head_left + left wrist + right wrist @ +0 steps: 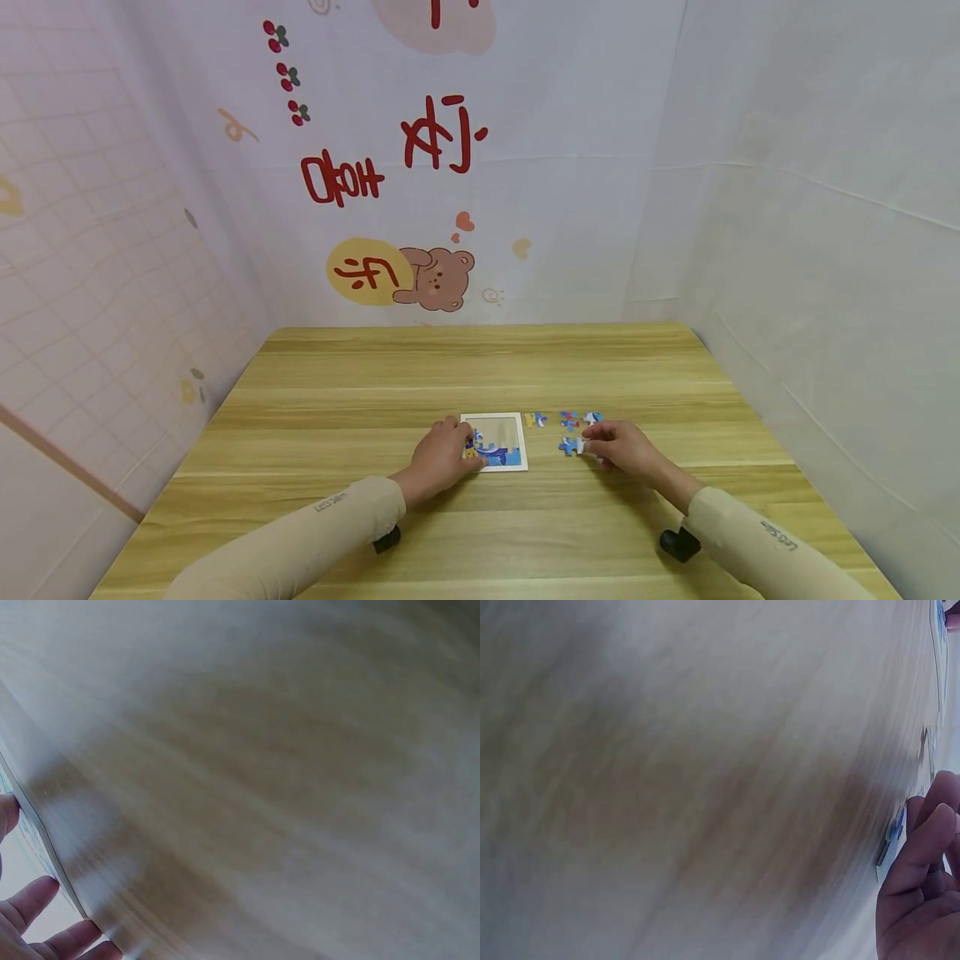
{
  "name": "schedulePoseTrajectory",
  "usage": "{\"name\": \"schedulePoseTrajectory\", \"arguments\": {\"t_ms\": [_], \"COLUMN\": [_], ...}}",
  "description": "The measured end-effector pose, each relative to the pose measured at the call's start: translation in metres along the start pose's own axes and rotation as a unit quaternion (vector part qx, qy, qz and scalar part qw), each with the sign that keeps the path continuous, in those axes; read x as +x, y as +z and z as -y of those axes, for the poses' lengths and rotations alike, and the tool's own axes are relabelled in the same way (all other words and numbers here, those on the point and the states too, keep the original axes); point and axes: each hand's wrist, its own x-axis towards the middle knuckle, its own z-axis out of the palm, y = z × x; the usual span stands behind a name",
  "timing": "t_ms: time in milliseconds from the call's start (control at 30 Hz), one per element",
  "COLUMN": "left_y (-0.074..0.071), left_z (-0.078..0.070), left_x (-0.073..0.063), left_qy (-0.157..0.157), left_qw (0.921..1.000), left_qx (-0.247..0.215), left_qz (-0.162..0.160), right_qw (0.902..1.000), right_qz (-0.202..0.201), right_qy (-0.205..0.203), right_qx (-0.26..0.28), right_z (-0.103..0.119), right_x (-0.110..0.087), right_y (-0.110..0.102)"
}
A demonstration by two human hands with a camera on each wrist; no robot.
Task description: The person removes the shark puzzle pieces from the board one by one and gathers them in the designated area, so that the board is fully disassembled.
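A white-framed jigsaw tray [524, 446] lies on the table, its lower part filled with blue and yellow puzzle pieces [498, 456]. My left hand [442, 454] rests at its left side, with thumb by the lower edge and fingers along the left rim. In the left wrist view, spread fingers [37, 896] touch the rim. Right of the tray, my right hand [622, 446] pinches a blue-and-white puzzle piece [570, 447] between thumb and fingertips, close over the table. The right wrist view shows the thumb and finger tips together, partly hiding the pieces.
Several loose puzzle pieces lie between the tray and right hand: a yellow-and-blue one [536, 419], a red-and-blue one [569, 419], and a blue-and-white one [592, 417]. The wooden table [375, 375] meets a printed cloth wall [570, 233] at the back.
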Motion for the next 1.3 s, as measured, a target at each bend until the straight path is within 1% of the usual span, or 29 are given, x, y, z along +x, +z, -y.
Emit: {"name": "schedulePoseTrajectory", "arguments": {"t_ms": [167, 367, 467, 567, 633, 733, 867, 1000, 1167, 1300], "left_y": [0.001, 0.001, 0.001, 0.001, 0.001, 0.001, 0.001, -0.001, -0.005, -0.006], "left_z": [0.001, 0.002, 0.002, 0.004, 0.006, 0.009, 0.018, 0.029, 0.035, 0.033], "left_x": [0.0, 0.0, -0.001, -0.002, -0.004, -0.006, -0.009, -0.013, -0.017, -0.02], "left_qy": [-0.003, -0.001, -0.001, -0.002, -0.003, 0.004, 0.029, 0.051, 0.051, 0.047], "left_qw": [1.0, 1.0, 1.0, 1.0, 1.0, 0.9996, 0.9975, 0.9947, 0.9924, 0.9921], "left_qx": [0.002, 0.003, 0.005, 0.003, -0.004, -0.027, -0.062, -0.086, -0.109, -0.114], "left_qz": [0.001, 0.0, 0.0, -0.001, -0.002, -0.005, -0.015, -0.025, -0.025, -0.023], "right_qw": [0.9997, 0.9998, 0.9996, 0.9997, 0.9998, 0.9997, 0.9998, 0.9998, 0.9995, 0.9996], "right_qz": [-0.008, -0.011, -0.013, -0.009, -0.004, 0.003, 0.006, 0.005, 0.009, 0.012], "right_qy": [0.005, 0.01, 0.018, 0.012, 0.0, -0.014, -0.012, -0.012, -0.023, -0.022], "right_qx": [-0.02, -0.014, -0.014, -0.018, -0.019, -0.02, -0.016, -0.018, -0.018, -0.008], "right_z": [0.003, 0.008, 0.013, 0.018, 0.022, 0.026, 0.032, 0.038, 0.048, 0.057], "right_x": [-0.003, -0.006, -0.007, -0.006, -0.005, -0.001, 0.003, 0.007, 0.015, 0.022], "right_y": [0.0, -0.001, -0.001, 0.0, 0.002, 0.006, 0.013, 0.023, 0.038, 0.056]}}
